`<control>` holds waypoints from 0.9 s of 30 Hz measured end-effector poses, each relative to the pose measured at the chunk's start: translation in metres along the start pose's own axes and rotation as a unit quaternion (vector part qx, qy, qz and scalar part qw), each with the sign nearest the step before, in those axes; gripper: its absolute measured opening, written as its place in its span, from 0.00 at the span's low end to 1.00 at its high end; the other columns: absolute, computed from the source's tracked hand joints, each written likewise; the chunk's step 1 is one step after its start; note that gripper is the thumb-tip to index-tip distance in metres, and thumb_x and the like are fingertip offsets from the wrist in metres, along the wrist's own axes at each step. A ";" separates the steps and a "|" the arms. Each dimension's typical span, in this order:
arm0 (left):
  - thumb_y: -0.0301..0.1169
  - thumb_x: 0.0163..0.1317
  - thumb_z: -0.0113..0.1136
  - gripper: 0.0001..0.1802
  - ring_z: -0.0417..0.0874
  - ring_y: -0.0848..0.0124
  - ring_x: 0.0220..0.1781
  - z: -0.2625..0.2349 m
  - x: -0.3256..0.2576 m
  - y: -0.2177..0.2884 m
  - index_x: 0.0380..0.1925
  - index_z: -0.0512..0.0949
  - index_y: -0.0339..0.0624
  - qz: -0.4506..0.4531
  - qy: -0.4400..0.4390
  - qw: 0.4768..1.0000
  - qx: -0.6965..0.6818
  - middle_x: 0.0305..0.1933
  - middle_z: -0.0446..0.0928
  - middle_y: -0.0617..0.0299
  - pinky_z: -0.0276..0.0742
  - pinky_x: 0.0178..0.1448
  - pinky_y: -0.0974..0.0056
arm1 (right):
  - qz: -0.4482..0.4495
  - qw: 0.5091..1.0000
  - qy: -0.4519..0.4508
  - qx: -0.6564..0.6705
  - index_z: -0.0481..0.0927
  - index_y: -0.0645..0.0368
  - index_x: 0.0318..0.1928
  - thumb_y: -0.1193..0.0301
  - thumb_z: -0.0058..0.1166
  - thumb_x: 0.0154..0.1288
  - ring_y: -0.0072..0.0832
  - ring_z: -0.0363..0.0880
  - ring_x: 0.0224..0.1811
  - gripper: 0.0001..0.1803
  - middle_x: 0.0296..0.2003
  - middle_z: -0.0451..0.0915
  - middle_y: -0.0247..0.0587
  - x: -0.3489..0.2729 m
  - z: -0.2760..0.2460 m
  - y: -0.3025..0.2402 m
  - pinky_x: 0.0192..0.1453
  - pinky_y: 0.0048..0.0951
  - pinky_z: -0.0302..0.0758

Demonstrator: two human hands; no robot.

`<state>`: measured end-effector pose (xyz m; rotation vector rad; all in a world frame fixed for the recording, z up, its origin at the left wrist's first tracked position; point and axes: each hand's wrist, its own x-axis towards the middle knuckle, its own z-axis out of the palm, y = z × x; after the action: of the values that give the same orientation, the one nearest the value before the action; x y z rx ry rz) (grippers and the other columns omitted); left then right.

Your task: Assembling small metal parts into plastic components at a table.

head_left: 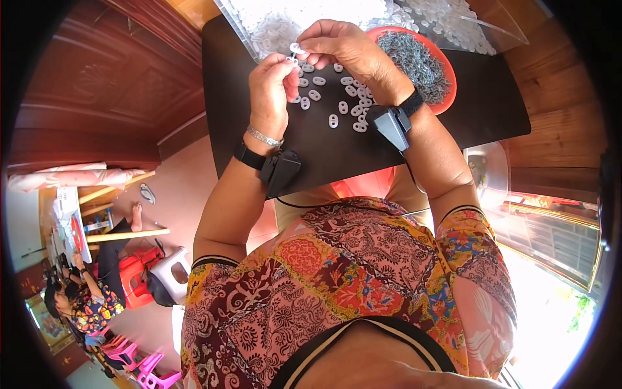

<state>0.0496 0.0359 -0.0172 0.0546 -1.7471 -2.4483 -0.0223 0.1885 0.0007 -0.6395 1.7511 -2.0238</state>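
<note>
My left hand (pixel 272 87) and my right hand (pixel 343 48) meet above a dark table (pixel 479 104), both pinching one small white oval plastic piece (pixel 296 49) between the fingertips. Under the hands lie several more white oval pieces (pixel 343 107), scattered on the tabletop. A red round dish (pixel 446 91) full of small grey metal parts (pixel 414 61) sits just right of my right wrist. Each wrist wears a black strap with a small black device.
Clear trays heaped with white plastic pieces (pixel 278 23) stand at the table's far edge. Wooden panels flank the table. At lower left another person (pixel 87 301) sits near red, white and pink plastic stools (pixel 139 279).
</note>
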 end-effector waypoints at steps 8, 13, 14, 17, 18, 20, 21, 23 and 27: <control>0.28 0.56 0.51 0.06 0.66 0.80 0.13 -0.002 0.000 0.000 0.23 0.74 0.39 -0.011 0.011 1.000 0.012 0.17 0.71 0.66 0.59 0.17 0.76 | -0.047 0.993 0.023 -0.108 0.79 0.61 0.38 0.71 0.57 0.60 0.15 0.75 0.29 0.08 0.28 0.79 0.31 -0.002 0.005 -0.002 0.34 0.14 0.71; 0.28 0.56 0.51 0.06 0.66 0.79 0.13 -0.001 -0.002 0.001 0.24 0.74 0.38 0.007 0.007 1.000 0.019 0.17 0.71 0.65 0.59 0.17 0.75 | -0.079 0.985 0.035 -0.150 0.78 0.62 0.38 0.72 0.56 0.60 0.14 0.74 0.30 0.08 0.28 0.78 0.30 -0.007 0.012 -0.005 0.34 0.14 0.69; 0.28 0.56 0.51 0.06 0.66 0.79 0.13 0.000 -0.001 0.001 0.24 0.74 0.38 0.007 0.007 1.000 0.019 0.17 0.71 0.65 0.59 0.17 0.75 | -0.089 0.982 0.040 -0.159 0.78 0.62 0.38 0.72 0.56 0.60 0.14 0.74 0.31 0.08 0.28 0.78 0.30 -0.007 0.011 -0.005 0.34 0.14 0.69; 0.29 0.56 0.51 0.07 0.66 0.79 0.13 -0.001 -0.001 0.001 0.24 0.74 0.38 0.004 0.006 1.000 0.024 0.18 0.71 0.65 0.59 0.17 0.75 | -0.078 0.983 0.034 -0.162 0.78 0.62 0.39 0.72 0.56 0.60 0.14 0.74 0.31 0.08 0.28 0.78 0.31 -0.005 0.010 -0.004 0.34 0.14 0.69; 0.29 0.56 0.51 0.07 0.66 0.79 0.13 -0.001 -0.001 0.001 0.24 0.74 0.38 0.001 0.006 1.000 0.028 0.18 0.71 0.65 0.59 0.17 0.75 | -0.078 0.983 0.033 -0.162 0.78 0.62 0.39 0.72 0.56 0.60 0.14 0.74 0.31 0.08 0.28 0.78 0.31 -0.005 0.011 -0.005 0.34 0.14 0.69; 0.29 0.56 0.51 0.07 0.66 0.79 0.13 -0.002 -0.002 0.001 0.24 0.74 0.38 -0.002 0.008 0.999 0.033 0.18 0.71 0.65 0.59 0.17 0.75 | -0.076 0.980 0.031 -0.183 0.78 0.62 0.39 0.73 0.57 0.60 0.14 0.74 0.32 0.08 0.29 0.79 0.31 -0.007 0.013 -0.008 0.35 0.15 0.70; 0.29 0.56 0.51 0.07 0.66 0.79 0.13 -0.002 -0.002 0.002 0.24 0.74 0.38 -0.003 0.007 0.999 0.038 0.18 0.71 0.65 0.59 0.17 0.75 | -0.075 0.980 0.031 -0.183 0.78 0.62 0.39 0.73 0.57 0.60 0.14 0.74 0.32 0.08 0.29 0.79 0.31 -0.008 0.014 -0.008 0.35 0.15 0.70; 0.29 0.56 0.51 0.07 0.66 0.80 0.13 -0.002 -0.001 0.001 0.23 0.74 0.39 -0.004 0.006 0.999 0.043 0.18 0.71 0.65 0.59 0.17 0.75 | -0.088 0.973 0.036 -0.212 0.78 0.63 0.39 0.73 0.57 0.60 0.14 0.74 0.33 0.08 0.29 0.79 0.31 -0.008 0.015 -0.008 0.37 0.15 0.71; 0.30 0.56 0.51 0.08 0.65 0.80 0.13 -0.003 -0.001 0.000 0.23 0.74 0.38 -0.006 0.004 0.999 0.036 0.18 0.71 0.65 0.58 0.17 0.75 | -0.105 0.968 0.018 -0.226 0.78 0.63 0.39 0.73 0.57 0.60 0.14 0.74 0.33 0.08 0.30 0.79 0.30 -0.006 0.013 -0.004 0.38 0.16 0.72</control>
<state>0.0506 0.0329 -0.0184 0.0822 -1.8384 -2.3896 -0.0094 0.1817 0.0055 -0.9661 2.2762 -1.7753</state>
